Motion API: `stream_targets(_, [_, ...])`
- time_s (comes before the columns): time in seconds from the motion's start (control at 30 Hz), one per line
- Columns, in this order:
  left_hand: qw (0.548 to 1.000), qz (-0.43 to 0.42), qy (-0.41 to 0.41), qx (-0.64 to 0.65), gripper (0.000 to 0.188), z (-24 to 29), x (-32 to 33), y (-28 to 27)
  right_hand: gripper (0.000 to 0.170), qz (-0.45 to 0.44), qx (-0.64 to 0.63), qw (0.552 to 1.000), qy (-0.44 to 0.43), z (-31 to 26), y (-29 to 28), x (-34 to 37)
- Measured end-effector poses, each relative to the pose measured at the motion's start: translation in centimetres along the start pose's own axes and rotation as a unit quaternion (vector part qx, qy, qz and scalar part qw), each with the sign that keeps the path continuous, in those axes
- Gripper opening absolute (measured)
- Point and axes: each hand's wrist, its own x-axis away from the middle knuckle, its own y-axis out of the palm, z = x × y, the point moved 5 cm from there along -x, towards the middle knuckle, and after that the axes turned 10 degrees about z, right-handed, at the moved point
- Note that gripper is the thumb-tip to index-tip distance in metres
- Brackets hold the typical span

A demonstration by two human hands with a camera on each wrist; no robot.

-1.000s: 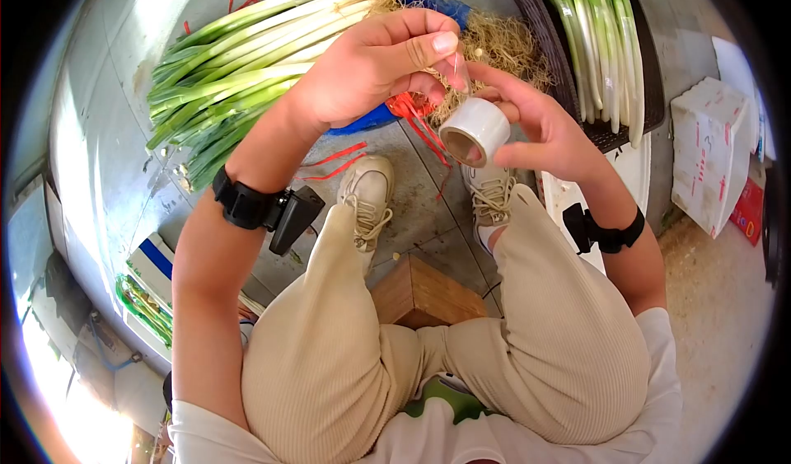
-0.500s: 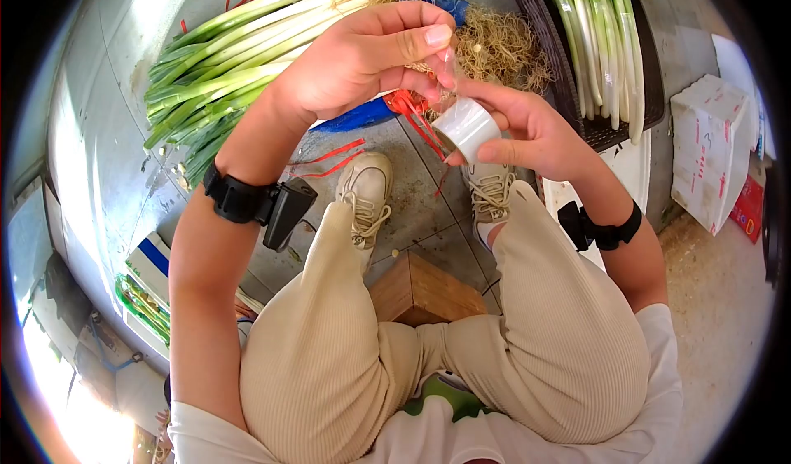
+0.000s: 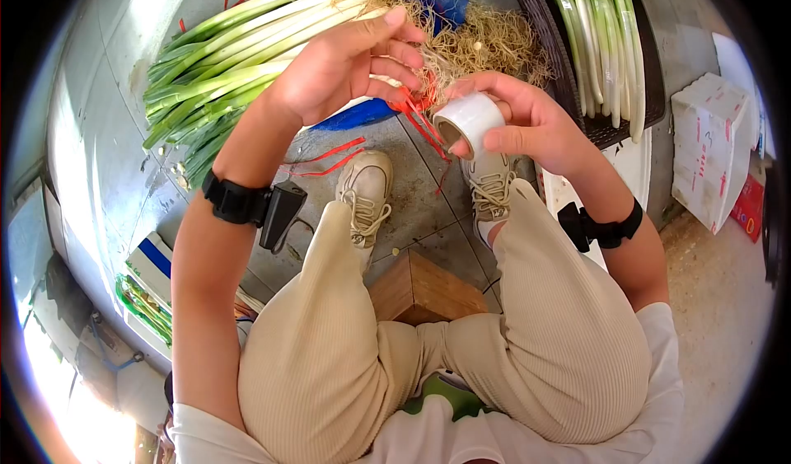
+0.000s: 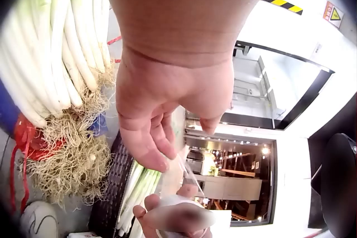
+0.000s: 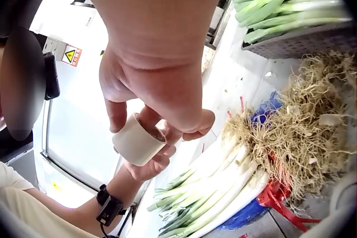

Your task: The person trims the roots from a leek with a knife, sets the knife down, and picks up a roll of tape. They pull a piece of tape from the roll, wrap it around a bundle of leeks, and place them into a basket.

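Observation:
In the head view, the right hand (image 3: 535,126) grips a white tape roll (image 3: 471,123), fingers in its core and thumb on its side. The left hand (image 3: 350,64) is held to the left of the roll, its thumb apart from its loosely bent fingers. A thin clear strip (image 4: 192,178) runs between the roll and the left fingers in the left wrist view; whether it sticks to them I cannot tell. Beyond the hands lie long green onions (image 3: 255,44) with tangled roots (image 3: 507,48), red ties (image 3: 424,101) and blue material (image 3: 358,116).
A dark woven basket (image 3: 568,85) at the upper right holds more green onions (image 3: 606,44). A white box (image 3: 710,155) stands to the right. Between the person's legs is a wooden block (image 3: 424,291), with shoes (image 3: 365,200) on the tiled floor beyond it.
The left thumb has parted from the fingers, and the left hand has shifted left, away from the roll. The roll has turned in the right hand and remains gripped.

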Motion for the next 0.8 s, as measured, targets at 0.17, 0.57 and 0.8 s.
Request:
stream_targets(0.17, [0.991, 0.006, -0.04, -0.124, 0.055, -0.7, 0.9, 1.2, 0.048, -0.008, 0.003, 1.0, -0.013, 0.1, 0.0, -0.1])
stream_targets(0.57, [0.975, 0.078, -0.064, -0.197, 0.057, -1.9, 2.1, 1.0, 0.071, 0.029, 0.029, 0.998, -0.049, 0.1, 0.0, -0.5])
stream_targets(0.8, [0.961, 0.123, -0.05, -0.242, 0.041, -1.0, 3.0, 3.5, 0.085, 0.098, 0.063, 0.988, -0.104, -0.1, -0.2, -0.7])
